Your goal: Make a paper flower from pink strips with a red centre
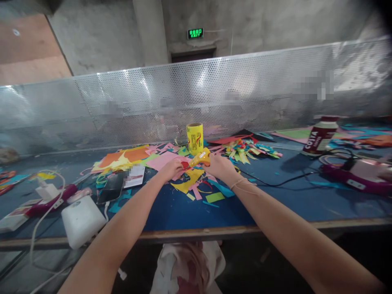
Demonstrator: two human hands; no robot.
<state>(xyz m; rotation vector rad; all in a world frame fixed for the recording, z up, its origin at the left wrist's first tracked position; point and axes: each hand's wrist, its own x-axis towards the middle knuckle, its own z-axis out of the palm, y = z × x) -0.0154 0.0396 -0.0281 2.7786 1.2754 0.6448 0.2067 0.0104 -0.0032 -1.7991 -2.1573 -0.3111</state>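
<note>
My right hand (219, 165) is wrapped round a yellow glue gun (200, 158), its nozzle pointing left. Just left of the nozzle, my left hand (171, 169) pinches a small red piece (185, 165). The nozzle is close to that piece; whether they touch is not clear. Behind both hands a yellow cylinder (195, 139) with printing stands upright. Coloured paper scraps (190, 181) lie under and around my hands on the blue table (196, 216).
A phone (112, 188), a white charger box (82, 220) and a purple power strip (52, 200) are at left. Folded ribbons (245, 151) lie behind my right hand. A red bottle (321, 136) and another purple strip (355, 175) with cables stand right. A perforated metal panel (190, 94) runs behind.
</note>
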